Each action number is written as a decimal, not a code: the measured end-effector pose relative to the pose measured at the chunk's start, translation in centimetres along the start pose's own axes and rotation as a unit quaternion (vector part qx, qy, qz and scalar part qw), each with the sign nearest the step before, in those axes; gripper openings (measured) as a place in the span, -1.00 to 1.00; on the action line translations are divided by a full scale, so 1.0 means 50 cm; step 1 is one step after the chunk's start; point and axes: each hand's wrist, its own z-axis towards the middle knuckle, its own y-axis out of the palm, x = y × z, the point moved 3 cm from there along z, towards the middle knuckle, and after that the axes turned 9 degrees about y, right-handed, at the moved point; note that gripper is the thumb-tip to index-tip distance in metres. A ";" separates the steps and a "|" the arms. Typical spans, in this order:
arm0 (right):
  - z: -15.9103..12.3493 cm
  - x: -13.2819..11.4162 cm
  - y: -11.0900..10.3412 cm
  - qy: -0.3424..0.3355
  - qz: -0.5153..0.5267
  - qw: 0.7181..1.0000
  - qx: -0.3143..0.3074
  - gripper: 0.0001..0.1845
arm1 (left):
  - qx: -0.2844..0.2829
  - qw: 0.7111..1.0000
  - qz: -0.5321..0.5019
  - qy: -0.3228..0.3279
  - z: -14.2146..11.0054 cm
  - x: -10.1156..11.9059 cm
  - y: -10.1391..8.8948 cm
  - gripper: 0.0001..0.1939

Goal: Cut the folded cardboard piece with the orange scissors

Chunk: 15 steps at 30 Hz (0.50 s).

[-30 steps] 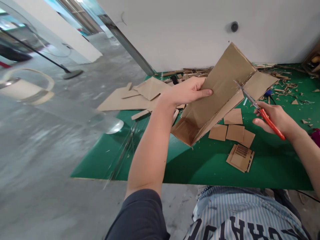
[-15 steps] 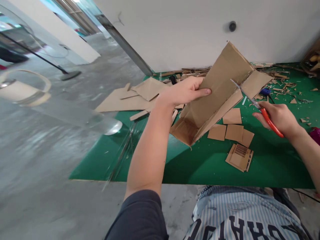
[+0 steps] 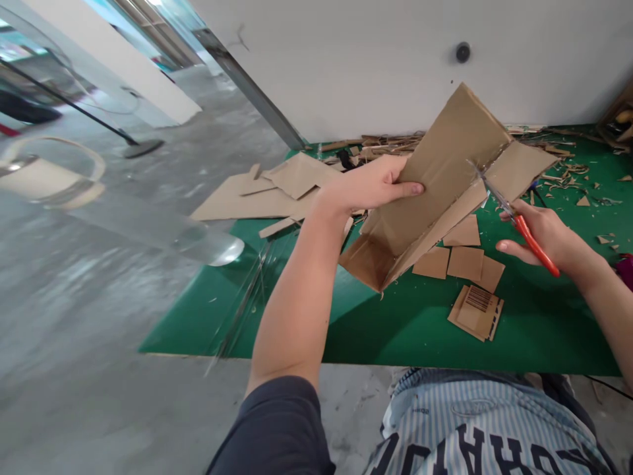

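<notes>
My left hand (image 3: pixel 383 185) grips the side of a long, open cardboard box (image 3: pixel 440 158), thumb on its inner face. The box is tilted above the table, its lower corner toward me and a flap (image 3: pixel 524 168) hanging out at the upper right. In my right hand (image 3: pixel 546 237) is a pair of scissors (image 3: pixel 531 244) with red handles. Their blades lie at the box's near edge beside the flap; one tip shows inside the box. Below the box lie several cut cardboard squares (image 3: pixel 465 264) and a small stack (image 3: pixel 477 311) with a barcode on top.
Larger cardboard sheets (image 3: pixel 237 198) lie at the left of the green table (image 3: pixel 395 336). Scraps and strips (image 3: pixel 380 142) are heaped along the white wall (image 3: pixel 346 72). Clear thin strips (image 3: pixel 242 303) hang near the table's left edge. A purple item (image 3: pixel 626 267) is at the right edge.
The flap has swung a little outward to the right, and the scissor blades have come closer together at the box's edge. My right thumb has shifted slightly; my left hand keeps its grip.
</notes>
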 end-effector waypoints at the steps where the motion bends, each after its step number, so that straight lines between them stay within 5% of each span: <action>1: -0.001 -0.002 -0.001 -0.006 -0.008 1.000 -0.003 -0.16 | 0.001 1.000 0.008 0.003 0.001 0.004 0.001 -0.54; 6: -0.003 -0.013 -0.010 -0.024 -0.058 0.998 0.008 -0.16 | 0.012 0.999 0.034 0.008 0.001 0.025 0.006 -0.55; 15: 0.002 -0.004 -0.015 0.009 -0.131 0.982 0.135 -0.42 | 0.044 0.999 0.009 0.002 0.002 0.010 0.004 -0.63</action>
